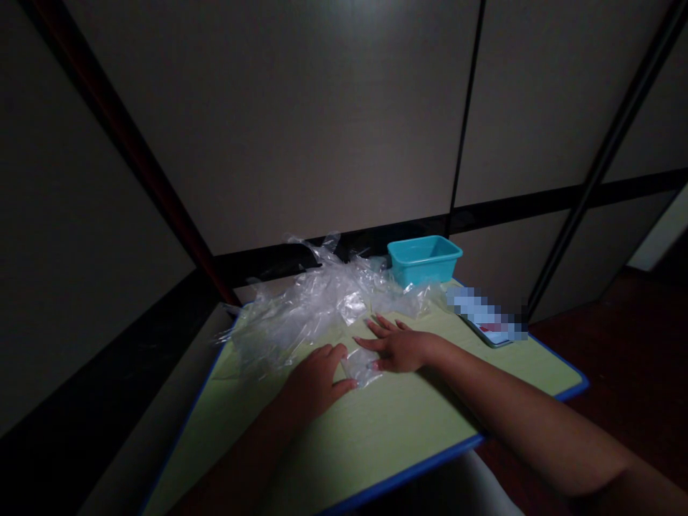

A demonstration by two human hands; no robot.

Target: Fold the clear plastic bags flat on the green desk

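A small folded piece of clear plastic bag (361, 369) lies flat on the table between my hands. My right hand (400, 349) rests on its right side, palm down with the fingers spread. At its left edge is my left hand (317, 376), the fingers bent and the thumb stretched out apart from them. A gap shows between that thumb and the fingertips, and I see no grip on the plastic. Just beyond both hands spreads a loose, crumpled pile of clear plastic bags (306, 308).
The light green table (344, 459) has a blue edge. A turquoise plastic basket (424, 271) stands at the back right, beside the pile. A phone (486, 322), partly blurred out, lies along the right side. Panelled cabinet doors (322, 143) rise behind the table.
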